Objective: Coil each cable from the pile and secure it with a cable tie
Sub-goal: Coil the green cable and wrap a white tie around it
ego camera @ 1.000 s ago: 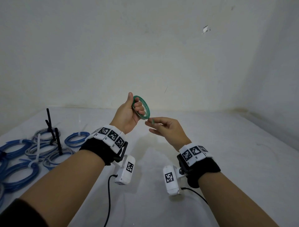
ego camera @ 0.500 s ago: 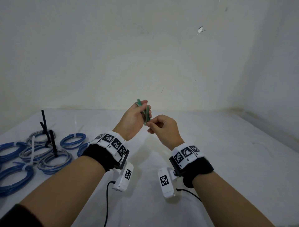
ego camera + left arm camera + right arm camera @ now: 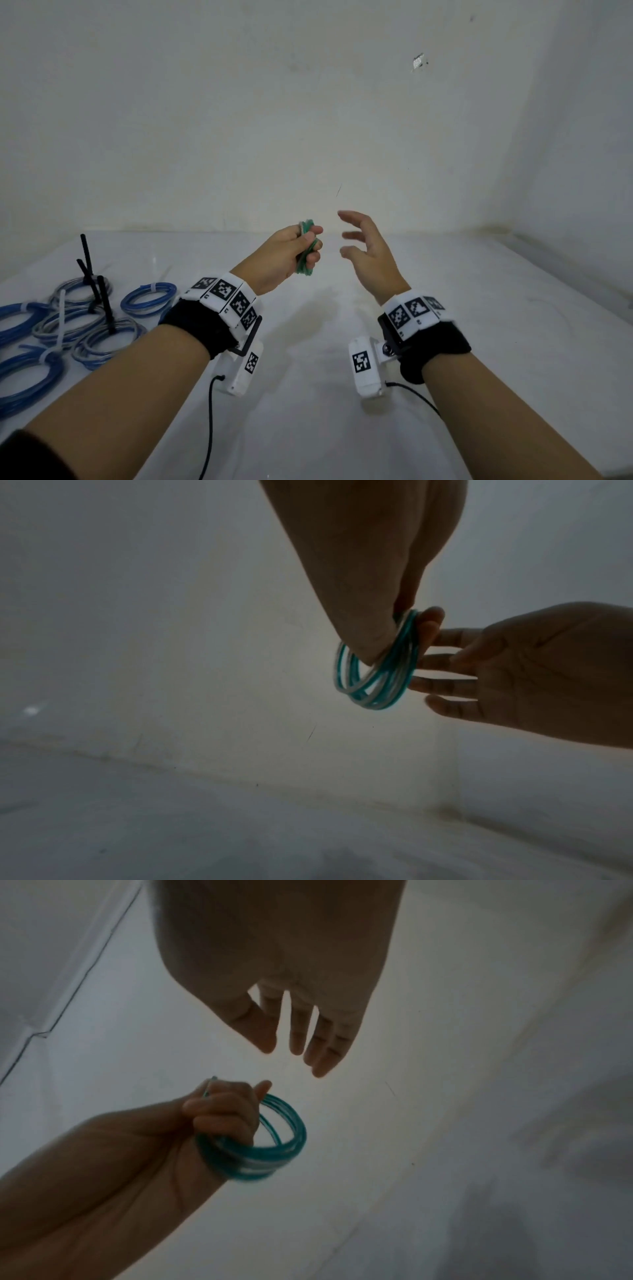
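Changed since half a second ago: right hand [image 3: 371, 255] has let go of the cable end and drawn away from the left, and the green cable [image 3: 306, 248] now sits wholly in the left fist.

Item, green cable: wound into a small tight coil of several turns, green and whitish strands together. Held up in the air above the counter [image 3: 479, 342], in front of the wall. One short end pokes out above the knuckles in the right wrist view [image 3: 210, 1084]. No tie on it that can be seen.

Item, left hand [image 3: 291, 253]: fingers curled round one side of the coil, thumb pressed over the turns, the free half of the loop hanging out below [image 3: 373, 674]. The clamp likely keeps the turns from springing apart while a tie is fetched.

Item, right hand: fingers spread and nearly straight [image 3: 301, 1031], holding nothing, just beside the coil but apart from it. Probably freed to go for a tie.

Item, finished coils [image 3: 68, 329]: blue and grey-white, lying at the left edge of the counter, each bound with a white or black tie, the black tails [image 3: 99, 298] sticking up.
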Available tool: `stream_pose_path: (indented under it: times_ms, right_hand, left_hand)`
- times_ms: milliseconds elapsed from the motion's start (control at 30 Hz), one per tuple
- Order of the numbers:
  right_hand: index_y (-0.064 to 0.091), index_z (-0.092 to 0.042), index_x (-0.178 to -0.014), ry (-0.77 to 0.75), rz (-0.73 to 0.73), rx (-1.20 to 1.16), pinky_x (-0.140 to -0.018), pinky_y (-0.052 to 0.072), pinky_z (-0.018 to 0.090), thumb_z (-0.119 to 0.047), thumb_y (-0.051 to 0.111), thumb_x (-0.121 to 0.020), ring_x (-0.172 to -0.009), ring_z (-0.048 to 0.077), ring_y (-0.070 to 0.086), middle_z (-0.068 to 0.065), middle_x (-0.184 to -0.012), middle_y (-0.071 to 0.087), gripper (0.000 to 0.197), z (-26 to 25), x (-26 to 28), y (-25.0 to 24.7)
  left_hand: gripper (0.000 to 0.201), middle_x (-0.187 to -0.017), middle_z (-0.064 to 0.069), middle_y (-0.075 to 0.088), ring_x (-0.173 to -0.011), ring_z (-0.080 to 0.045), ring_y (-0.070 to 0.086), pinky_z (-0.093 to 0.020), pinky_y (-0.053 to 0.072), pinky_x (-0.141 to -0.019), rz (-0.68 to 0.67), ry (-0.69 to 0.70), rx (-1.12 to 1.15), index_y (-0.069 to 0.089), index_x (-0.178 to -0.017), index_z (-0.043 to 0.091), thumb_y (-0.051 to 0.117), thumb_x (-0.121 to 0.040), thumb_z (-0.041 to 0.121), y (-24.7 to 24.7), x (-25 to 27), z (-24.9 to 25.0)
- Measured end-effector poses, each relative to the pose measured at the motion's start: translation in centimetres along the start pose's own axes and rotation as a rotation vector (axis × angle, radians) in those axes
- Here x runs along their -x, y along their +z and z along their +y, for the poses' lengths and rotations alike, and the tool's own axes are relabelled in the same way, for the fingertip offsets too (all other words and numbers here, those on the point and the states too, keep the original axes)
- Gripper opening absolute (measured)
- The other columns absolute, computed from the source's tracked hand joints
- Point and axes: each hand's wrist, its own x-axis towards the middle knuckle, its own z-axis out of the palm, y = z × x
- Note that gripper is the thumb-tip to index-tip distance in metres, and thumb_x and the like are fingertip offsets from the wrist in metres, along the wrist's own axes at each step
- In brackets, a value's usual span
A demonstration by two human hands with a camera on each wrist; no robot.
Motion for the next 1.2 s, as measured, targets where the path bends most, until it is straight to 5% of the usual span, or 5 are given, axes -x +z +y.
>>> stream_pose_path:
  times_ms: [100,200,300,600,1200]
  right_hand:
    - [0.043,-0.025,-0.138,0.003,-0.202,0.014,-0.107,0.032,0.019,-0.005,0.045,-0.096,-0.128,0.0,0.04,-0.009,-0.144,0.041,0.047,-0.8,-0.9,-0.9]
    - [0.043,-0.01,-0.138,0.04,-0.293,-0.14,-0.094,0.044,0.018,-0.005,0.041,-0.099,-0.1,-0.001,0.06,0.004,-0.121,0.058,0.039,-1.0,-1.1,-1.3]
    - [0.054,-0.011,-0.127,0.07,-0.31,-0.144,-0.097,0.046,0.039,-0.009,0.042,-0.099,-0.092,0.007,0.061,0.001,-0.098,0.062,0.03,-0.6,-1.0,-1.5]
    - [0.061,-0.009,-0.107,0.021,-0.136,-0.108,-0.073,0.052,0.027,-0.011,0.066,-0.086,-0.073,0.013,0.06,0.01,-0.088,0.063,0.022,0.5,0.2,-1.5]
    - [0.05,-0.014,-0.086,0.057,0.268,0.012,-0.051,0.04,0.019,-0.021,0.053,-0.095,-0.048,0.008,0.047,0.002,-0.067,0.051,0.011,3.3,3.0,-9.1]
  left_hand:
    - [0.022,-0.076,-0.002,0.046,-0.056,-0.007,0.045,-0.017,0.041,-0.057,-0.142,-0.034,-0.018,0.047,-0.114,-0.001,0.036,-0.1,0.011,0.2,0.2,0.2]
    - [0.02,-0.074,-0.002,0.049,-0.055,-0.006,0.045,-0.016,0.041,-0.055,-0.207,-0.061,-0.034,0.052,-0.105,-0.002,0.04,-0.098,0.011,0.4,0.4,0.4]
    - [0.022,-0.07,0.001,0.054,-0.056,-0.006,0.048,-0.016,0.043,-0.056,-0.206,-0.072,-0.073,0.057,-0.097,-0.003,0.045,-0.095,0.015,0.3,0.3,0.4]
    - [0.012,-0.07,-0.005,0.061,-0.053,-0.008,0.05,-0.018,0.045,-0.053,0.131,0.031,-0.117,0.055,-0.088,0.005,0.055,-0.093,0.016,1.3,-0.9,-0.8]
    - [0.025,-0.077,-0.002,0.06,-0.053,-0.002,0.047,-0.016,0.043,-0.057,-0.011,0.127,-0.316,0.064,-0.106,0.002,0.043,-0.099,0.012,11.2,-4.3,-3.0]
